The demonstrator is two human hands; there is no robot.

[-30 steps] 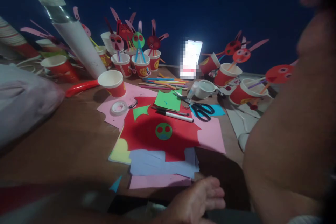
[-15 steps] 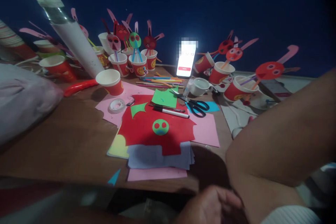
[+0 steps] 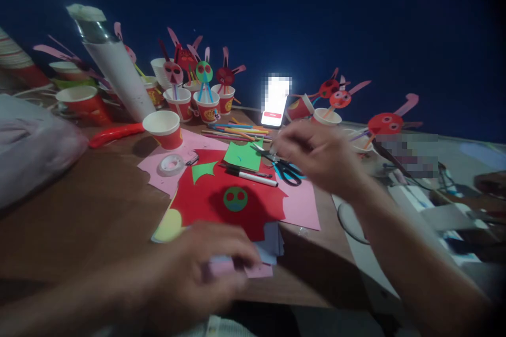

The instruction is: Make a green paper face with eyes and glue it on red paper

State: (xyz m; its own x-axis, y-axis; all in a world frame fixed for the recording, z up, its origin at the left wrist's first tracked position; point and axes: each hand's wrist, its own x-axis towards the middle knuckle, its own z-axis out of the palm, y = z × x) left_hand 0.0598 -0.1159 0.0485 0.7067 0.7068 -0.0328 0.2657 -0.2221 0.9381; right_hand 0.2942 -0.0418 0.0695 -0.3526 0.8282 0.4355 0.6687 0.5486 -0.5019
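My left hand (image 3: 205, 268) hovers over the front edge of the paper pile, blurred, with thumb and fingers apart and nothing seen between them. Farther back, my right hand (image 3: 316, 155) is closed, its fingertips together near the scissors (image 3: 290, 175); a small pale bit shows at the tips, too blurred to name. The hand hides the white cup behind it. Between my hands, a green paper disc (image 3: 235, 206) with two red eyes and a blue patch lies on red paper (image 3: 197, 200). A marker (image 3: 259, 178) and a green sheet (image 3: 242, 156) lie behind it.
Red paper cups (image 3: 163, 129) with rabbit-faced straw figures (image 3: 204, 72) line the back. A lit phone (image 3: 272, 105) stands among them. Clear tape (image 3: 171, 165), coloured sticks (image 3: 237, 130), a white tube (image 3: 118, 73) and a plastic bag (image 3: 35, 147) also occupy the table.
My right hand has swung from the lower right to beside the scissors. My left hand has come up over the paper's front edge. The camera view has shifted slightly.
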